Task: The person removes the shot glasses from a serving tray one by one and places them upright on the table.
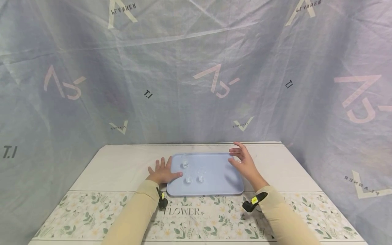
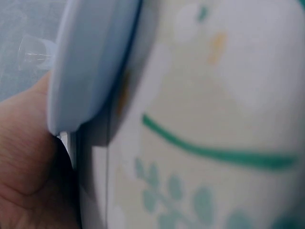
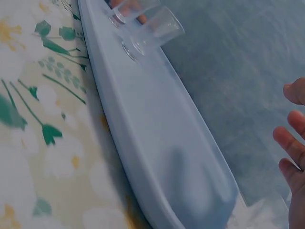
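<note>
The pale blue tray (image 1: 218, 187) lies flat on the tabletop (image 1: 122, 166), three small clear glasses (image 1: 185, 164) standing on its left half. The left hand (image 1: 163, 174) spreads its grip wide, thumb across the left rim, clasping nothing; the right hand (image 1: 246, 166), its grip loosely parted, is empty near the far right corner. The tray looks light, stiff and slick, the glasses tippy and perhaps breakable: both short rims suit a level hold.
</note>
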`<state>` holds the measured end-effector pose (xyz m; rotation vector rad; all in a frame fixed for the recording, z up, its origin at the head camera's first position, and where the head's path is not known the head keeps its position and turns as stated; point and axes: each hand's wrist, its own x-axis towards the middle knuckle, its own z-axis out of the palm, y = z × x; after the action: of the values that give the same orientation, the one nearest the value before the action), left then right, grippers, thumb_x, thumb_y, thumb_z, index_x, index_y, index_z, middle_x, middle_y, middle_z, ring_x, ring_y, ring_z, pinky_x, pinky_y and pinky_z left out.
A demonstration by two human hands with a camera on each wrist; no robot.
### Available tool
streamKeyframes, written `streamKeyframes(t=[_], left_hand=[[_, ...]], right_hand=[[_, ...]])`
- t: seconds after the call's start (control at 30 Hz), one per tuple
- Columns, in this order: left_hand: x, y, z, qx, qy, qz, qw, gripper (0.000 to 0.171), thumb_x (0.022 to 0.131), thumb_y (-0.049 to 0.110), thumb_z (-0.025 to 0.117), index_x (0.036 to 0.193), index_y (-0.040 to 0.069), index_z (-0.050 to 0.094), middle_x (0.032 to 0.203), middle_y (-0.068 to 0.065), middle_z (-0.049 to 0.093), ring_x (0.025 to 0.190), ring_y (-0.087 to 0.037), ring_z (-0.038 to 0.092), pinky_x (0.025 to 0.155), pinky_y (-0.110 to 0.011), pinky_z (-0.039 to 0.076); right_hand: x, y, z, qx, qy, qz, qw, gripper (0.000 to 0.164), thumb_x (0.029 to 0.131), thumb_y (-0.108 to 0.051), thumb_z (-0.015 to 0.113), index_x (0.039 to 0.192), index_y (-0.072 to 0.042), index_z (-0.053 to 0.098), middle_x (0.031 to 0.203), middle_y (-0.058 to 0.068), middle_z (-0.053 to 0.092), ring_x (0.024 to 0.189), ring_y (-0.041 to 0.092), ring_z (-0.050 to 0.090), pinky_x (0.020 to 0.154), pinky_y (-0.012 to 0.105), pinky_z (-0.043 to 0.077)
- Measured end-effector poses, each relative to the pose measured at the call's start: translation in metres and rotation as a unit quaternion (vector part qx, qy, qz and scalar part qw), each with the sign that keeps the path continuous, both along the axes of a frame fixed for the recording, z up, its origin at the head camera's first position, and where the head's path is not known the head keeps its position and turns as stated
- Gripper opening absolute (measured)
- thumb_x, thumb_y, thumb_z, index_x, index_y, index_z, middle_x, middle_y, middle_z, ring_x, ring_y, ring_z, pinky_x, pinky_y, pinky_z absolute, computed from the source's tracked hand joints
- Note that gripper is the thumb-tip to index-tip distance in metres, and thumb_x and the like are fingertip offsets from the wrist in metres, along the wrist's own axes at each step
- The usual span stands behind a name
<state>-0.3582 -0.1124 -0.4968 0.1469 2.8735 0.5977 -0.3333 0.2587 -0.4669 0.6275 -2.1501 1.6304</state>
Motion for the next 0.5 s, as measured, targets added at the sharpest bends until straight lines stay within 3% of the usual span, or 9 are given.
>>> streamKeyframes(t=[0.1, 0.3, 0.5], left_hand=[[-0.001, -0.001, -0.002, 0.004, -0.001, 0.002, 1.0, 0.111, 0.087, 0.075, 0.055, 0.164, 0.014, 0.003, 0.166, -0.026, -0.006, 0.152, -0.047, -0.011, 0.11, -0.074, -0.015], [0.0, -0.001, -0.002, 0.008, -0.002, 0.002, 1.0, 0.112, 0.087, 0.075, 0.056, 0.164, 0.014, 0.002, 0.166, -0.025, -0.007, 0.152, -0.046, -0.012, 0.11, -0.074, -0.016], [-0.006, -0.001, -0.007, 0.007, -0.008, 0.002, 0.9999, 0.116, 0.084, 0.079, 0.055, 0.164, 0.015, 0.0, 0.166, -0.025, -0.009, 0.151, -0.047, -0.015, 0.108, -0.074, -0.019]], right_hand=[[-0.001, -0.006, -0.002, -0.005, -0.002, 0.01, 1.0, 0.073, 0.088, 0.011, 0.071, 0.151, 0.004, 0.033, 0.127, 0.036, 0.057, 0.117, 0.055, 0.056, 0.1, 0.03, 0.05], [-0.002, -0.017, -0.008, 0.001, -0.005, 0.026, 1.0, 0.074, 0.089, 0.012, 0.069, 0.152, 0.001, 0.033, 0.127, 0.038, 0.055, 0.118, 0.055, 0.055, 0.105, 0.059, 0.043], [0.0, -0.029, -0.014, 0.004, -0.018, 0.037, 0.999, 0.074, 0.089, 0.009, 0.071, 0.152, -0.002, 0.034, 0.127, 0.035, 0.057, 0.118, 0.052, 0.057, 0.105, 0.065, 0.04]])
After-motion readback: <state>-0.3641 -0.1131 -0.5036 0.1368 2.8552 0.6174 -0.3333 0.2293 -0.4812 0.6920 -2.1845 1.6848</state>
